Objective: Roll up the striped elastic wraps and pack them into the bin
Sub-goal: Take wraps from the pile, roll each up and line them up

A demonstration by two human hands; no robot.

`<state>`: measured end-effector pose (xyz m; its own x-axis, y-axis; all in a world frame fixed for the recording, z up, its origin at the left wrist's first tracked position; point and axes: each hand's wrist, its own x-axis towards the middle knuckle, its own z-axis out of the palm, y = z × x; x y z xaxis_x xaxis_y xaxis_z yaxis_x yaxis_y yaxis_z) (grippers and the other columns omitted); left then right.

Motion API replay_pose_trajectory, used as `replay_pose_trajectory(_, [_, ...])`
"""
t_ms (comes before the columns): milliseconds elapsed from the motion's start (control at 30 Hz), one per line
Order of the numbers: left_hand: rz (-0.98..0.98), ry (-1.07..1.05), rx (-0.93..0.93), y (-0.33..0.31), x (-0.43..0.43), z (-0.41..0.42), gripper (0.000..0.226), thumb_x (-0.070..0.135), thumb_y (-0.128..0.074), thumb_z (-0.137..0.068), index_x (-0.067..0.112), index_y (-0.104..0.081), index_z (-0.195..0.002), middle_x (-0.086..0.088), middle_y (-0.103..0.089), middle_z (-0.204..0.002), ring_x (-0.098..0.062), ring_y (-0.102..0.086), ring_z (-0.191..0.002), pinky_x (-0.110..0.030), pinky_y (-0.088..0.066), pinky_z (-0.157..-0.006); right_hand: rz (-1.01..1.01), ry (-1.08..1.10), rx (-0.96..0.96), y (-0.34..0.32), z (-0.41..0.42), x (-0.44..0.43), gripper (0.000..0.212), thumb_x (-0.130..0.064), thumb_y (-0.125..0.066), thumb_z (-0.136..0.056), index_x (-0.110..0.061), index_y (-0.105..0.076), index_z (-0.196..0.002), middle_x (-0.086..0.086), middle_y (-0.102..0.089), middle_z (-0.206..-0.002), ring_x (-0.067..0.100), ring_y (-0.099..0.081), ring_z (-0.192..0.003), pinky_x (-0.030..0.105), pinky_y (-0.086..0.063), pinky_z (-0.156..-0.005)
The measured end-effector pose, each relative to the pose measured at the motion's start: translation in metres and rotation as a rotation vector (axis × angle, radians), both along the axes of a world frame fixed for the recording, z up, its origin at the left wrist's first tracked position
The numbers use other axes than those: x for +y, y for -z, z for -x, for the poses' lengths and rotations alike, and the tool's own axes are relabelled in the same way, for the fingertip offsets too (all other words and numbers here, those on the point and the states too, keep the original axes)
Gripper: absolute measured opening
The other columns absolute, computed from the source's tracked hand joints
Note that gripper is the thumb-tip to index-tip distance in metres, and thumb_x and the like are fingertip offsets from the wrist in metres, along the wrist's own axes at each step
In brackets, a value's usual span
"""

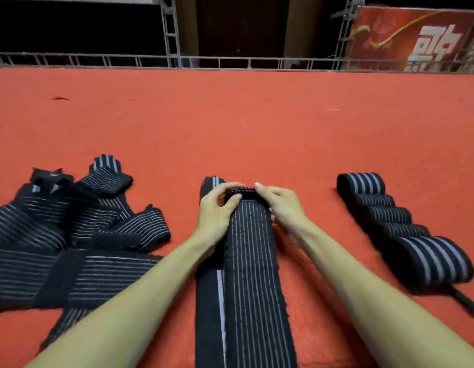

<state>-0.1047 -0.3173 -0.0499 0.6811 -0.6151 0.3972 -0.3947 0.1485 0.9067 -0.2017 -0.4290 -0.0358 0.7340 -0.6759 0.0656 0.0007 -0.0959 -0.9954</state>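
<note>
Both hands, left hand [217, 205] and right hand [282, 208], pinch the rolled end [241, 193] of the flat wrap [253, 274]; loose wraps [71, 235] at 9 o'clock, finished rolls [406, 227] at 3 o'clock.

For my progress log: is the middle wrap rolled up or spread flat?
Mostly spread. The wrap lies flat on the carpet; left hand and right hand pinch only a small roll at its far end.

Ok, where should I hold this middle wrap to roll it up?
Grip the started roll at the far end, from above, one hand at each edge: left hand, right hand. The roll spans the wrap edge to edge, and the flat strip runs towards you, so roll that way.
</note>
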Motion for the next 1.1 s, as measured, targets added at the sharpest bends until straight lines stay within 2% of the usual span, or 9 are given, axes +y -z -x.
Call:
replay_pose_trajectory(100, [-0.004,0.035,0.080,0.017,-0.007,-0.004,0.020,0.003,-0.060,-0.090,0.021,-0.068,-0.094,0.012,-0.071,-0.093,-0.001,-0.064,-0.089,-0.015,-0.046,-0.081,-0.106,0.008,-0.070,0.025,-0.007,-0.006,0.026,-0.027,-0.061,-0.092,-0.007,-0.072,-0.081,0.015,-0.063,-0.080,0.024,-0.054,-0.076,0.035,-0.037,-0.068])
replay_pose_trajectory(200, [-0.010,0.105,0.156,0.020,-0.010,-0.009,0.019,0.006,-0.059,-0.092,0.022,-0.068,-0.093,0.013,-0.070,-0.089,-0.001,-0.063,-0.080,-0.015,-0.047,-0.072,-0.113,-0.003,-0.112,0.033,-0.009,-0.012,0.028,-0.026,-0.063,-0.091,-0.001,-0.071,-0.081,0.016,-0.061,-0.079,0.025,-0.052,-0.076,0.038,-0.035,-0.068])
replay_pose_trajectory(300, [-0.004,0.113,0.154,0.022,-0.009,-0.012,0.022,0.004,-0.056,-0.092,0.023,-0.066,-0.090,0.016,-0.067,-0.089,0.000,-0.060,-0.079,-0.014,-0.045,-0.070,-0.095,-0.044,-0.093,0.035,-0.010,-0.014,0.021,-0.025,-0.063,-0.091,-0.010,-0.072,-0.078,0.009,-0.062,-0.075,0.021,-0.052,-0.070,0.033,-0.036,-0.060])
replay_pose_trajectory(433, [0.004,0.142,0.238,0.021,-0.007,-0.009,0.023,0.001,-0.053,-0.091,0.020,-0.065,-0.088,0.010,-0.065,-0.090,-0.004,-0.057,-0.084,-0.020,-0.044,-0.077,-0.136,-0.101,-0.098,0.034,-0.007,-0.014,0.009,-0.013,-0.064,-0.089,-0.009,-0.072,-0.092,0.005,-0.069,-0.082,0.014,-0.059,-0.071,0.023,-0.042,-0.052])
replay_pose_trajectory(567, [0.042,0.190,0.305,0.019,-0.004,-0.003,0.012,0.017,-0.060,-0.089,0.024,-0.068,-0.095,0.008,-0.067,-0.093,-0.003,-0.060,-0.087,-0.018,-0.047,-0.077,0.004,-0.050,-0.144,0.036,-0.006,-0.016,0.014,-0.002,-0.067,-0.085,-0.014,-0.072,-0.088,0.004,-0.072,-0.089,0.012,-0.064,-0.082,0.025,-0.052,-0.072])
replay_pose_trajectory(700, [-0.003,0.152,0.290,0.018,-0.002,0.000,0.018,0.015,-0.053,-0.096,0.019,-0.061,-0.113,0.011,-0.064,-0.068,0.001,-0.059,-0.063,-0.014,-0.047,-0.057,0.134,-0.002,-0.183,0.032,-0.003,-0.014,0.022,0.003,-0.068,-0.081,-0.019,-0.071,-0.083,-0.003,-0.072,-0.082,0.005,-0.064,-0.077,0.018,-0.049,-0.070])
replay_pose_trajectory(800, [-0.046,0.177,0.210,0.017,0.000,0.000,0.017,0.012,-0.049,-0.098,0.015,-0.058,-0.112,0.016,-0.061,-0.060,0.005,-0.055,-0.057,-0.012,-0.043,-0.055,0.147,0.003,-0.197,0.031,0.000,-0.012,0.023,0.005,-0.068,-0.081,-0.017,-0.071,-0.084,-0.007,-0.072,-0.077,0.000,-0.064,-0.072,0.014,-0.048,-0.065])
replay_pose_trajectory(967, [-0.023,0.148,0.091,0.018,0.001,-0.002,0.015,0.005,-0.048,-0.097,0.018,-0.056,-0.100,0.007,-0.060,-0.085,-0.002,-0.056,-0.076,-0.019,-0.045,-0.070,0.106,-0.027,-0.172,0.032,-0.002,-0.008,0.009,-0.012,-0.066,-0.088,-0.010,-0.072,-0.094,0.001,-0.072,-0.088,0.007,-0.064,-0.080,0.020,-0.048,-0.071])
replay_pose_trajectory(1100, [0.001,0.154,0.104,0.018,0.001,-0.003,0.023,-0.002,-0.048,-0.094,0.020,-0.057,-0.095,0.007,-0.061,-0.088,-0.004,-0.056,-0.081,-0.018,-0.044,-0.073,0.040,-0.016,-0.098,0.032,-0.002,-0.006,0.028,-0.034,-0.062,-0.091,-0.009,-0.072,-0.085,0.007,-0.067,-0.078,0.019,-0.059,-0.070,0.032,-0.044,-0.060])
